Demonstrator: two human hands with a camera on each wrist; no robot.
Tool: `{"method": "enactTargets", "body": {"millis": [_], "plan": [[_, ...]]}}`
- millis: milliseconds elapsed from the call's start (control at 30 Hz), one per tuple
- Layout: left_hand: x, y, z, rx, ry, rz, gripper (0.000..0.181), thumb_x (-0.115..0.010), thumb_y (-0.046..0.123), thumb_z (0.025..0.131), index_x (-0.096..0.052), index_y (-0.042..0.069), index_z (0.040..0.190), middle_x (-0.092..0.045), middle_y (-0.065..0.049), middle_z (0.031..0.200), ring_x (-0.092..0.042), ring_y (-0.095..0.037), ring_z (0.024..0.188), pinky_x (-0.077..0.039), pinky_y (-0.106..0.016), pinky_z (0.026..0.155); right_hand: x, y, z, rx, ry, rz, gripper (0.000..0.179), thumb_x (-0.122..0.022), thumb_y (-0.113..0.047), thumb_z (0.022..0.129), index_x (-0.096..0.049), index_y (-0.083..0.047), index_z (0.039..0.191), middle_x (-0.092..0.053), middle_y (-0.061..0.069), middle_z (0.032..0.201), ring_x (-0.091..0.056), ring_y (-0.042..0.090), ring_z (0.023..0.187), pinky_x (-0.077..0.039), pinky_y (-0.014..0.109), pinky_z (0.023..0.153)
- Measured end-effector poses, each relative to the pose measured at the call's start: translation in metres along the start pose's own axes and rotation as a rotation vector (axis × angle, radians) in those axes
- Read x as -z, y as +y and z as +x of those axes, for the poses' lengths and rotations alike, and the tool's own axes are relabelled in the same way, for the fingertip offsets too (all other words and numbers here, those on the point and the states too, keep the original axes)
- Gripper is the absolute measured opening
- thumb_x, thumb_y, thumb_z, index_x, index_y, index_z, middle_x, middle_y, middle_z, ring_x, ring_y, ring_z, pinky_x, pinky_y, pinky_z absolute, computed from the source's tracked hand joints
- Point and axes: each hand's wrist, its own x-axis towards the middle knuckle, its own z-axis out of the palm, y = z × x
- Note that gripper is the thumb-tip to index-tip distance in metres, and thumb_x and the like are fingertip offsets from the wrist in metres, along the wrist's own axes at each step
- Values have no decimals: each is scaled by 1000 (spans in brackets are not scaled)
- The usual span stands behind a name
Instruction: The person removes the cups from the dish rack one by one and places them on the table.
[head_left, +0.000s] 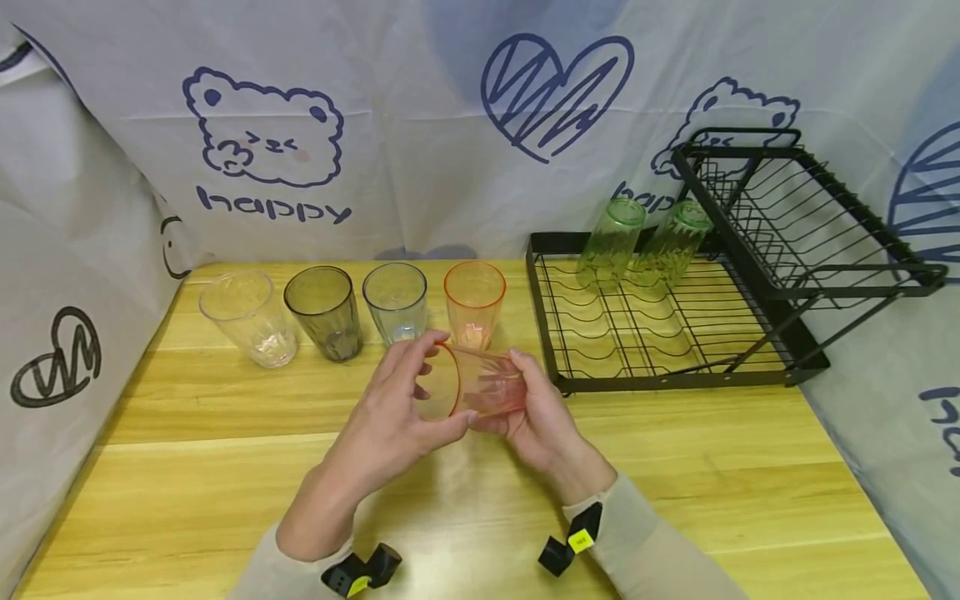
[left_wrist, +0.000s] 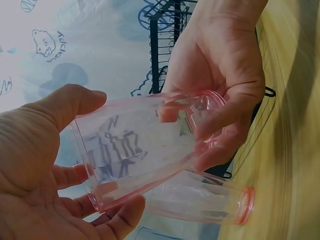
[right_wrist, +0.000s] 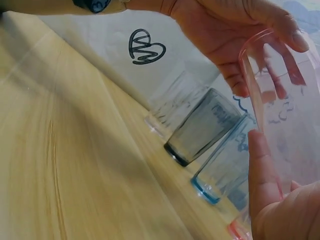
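Note:
A clear pink drinking glass (head_left: pixel 491 385) is held on its side above the table, its orange-red rim facing left. My left hand (head_left: pixel 386 425) grips it at the rim, thumb on the near side and fingers on the far side. Around the base end, my right hand (head_left: pixel 546 425) holds it with curled fingers. In the left wrist view the glass (left_wrist: pixel 135 150) spans both hands. Behind it in the head view, a second pink glass (head_left: pixel 476 300) stands upright, partly hidden by the held one.
Left of that glass stand a blue-tinted glass (head_left: pixel 396 296), a grey glass (head_left: pixel 326 312) and a clear glass (head_left: pixel 255 321) in a row. At right is a black two-tier dish rack (head_left: pixel 570 384) with two green glasses (head_left: pixel 611 242) upside down. A printed cloth (head_left: pixel 420 125) hangs behind.

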Motion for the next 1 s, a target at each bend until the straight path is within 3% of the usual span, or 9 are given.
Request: {"method": "enactTargets", "body": {"millis": [167,267,367,500,700,1000], "plan": [[4,1,-4,-10,13,44,100,-92,30,79,-37,22,162,-49,-9,151,-61,-26,111,-58,-45,94,2,5,1,-18,-11,-64,53,-43,-49,112,-50,-7,143,-74,6,101,-79,21,87,-66,43,82],[8,2,-6,-1,6,81,101,-92,32,80,-36,22,163,-48,-7,153,-60,-26,113,-58,-44,93,2,7,1,-27,-10,-113,60,-44,-52,111,-48,-5,148,-74,9,109,-79,23,93,-65,44,89],[12,2,-7,-9,-1,128,103,-92,34,80,-35,21,164,-48,-5,153,-58,-25,117,-57,-44,93,1,8,1,-10,31,-167,63,-45,-51,111,-49,-1,149,-73,10,117,-77,22,100,-63,41,93],[22,0,-8,-32,3,181,105,-93,33,79,-35,12,163,-53,-10,148,-55,-30,126,-55,-50,101,1,10,1,34,101,-250,59,-47,-45,112,-52,3,146,-68,9,122,-69,17,102,-61,33,93],[56,-14,-21,18,6,288,95,-90,32,82,-39,2,157,-51,-20,150,-49,-41,138,-44,-63,114,5,13,2,101,174,-330,54,-48,-40,112,-54,8,136,-62,13,119,-65,20,101,-60,36,93],[111,-43,-34,140,8,451,103,-86,39,87,-30,-2,163,-44,-34,147,-43,-56,133,-39,-77,107,9,13,2,126,221,-304,35,-50,-33,112,-65,0,111,-62,6,100,-64,18,84,-57,27,76]]}}
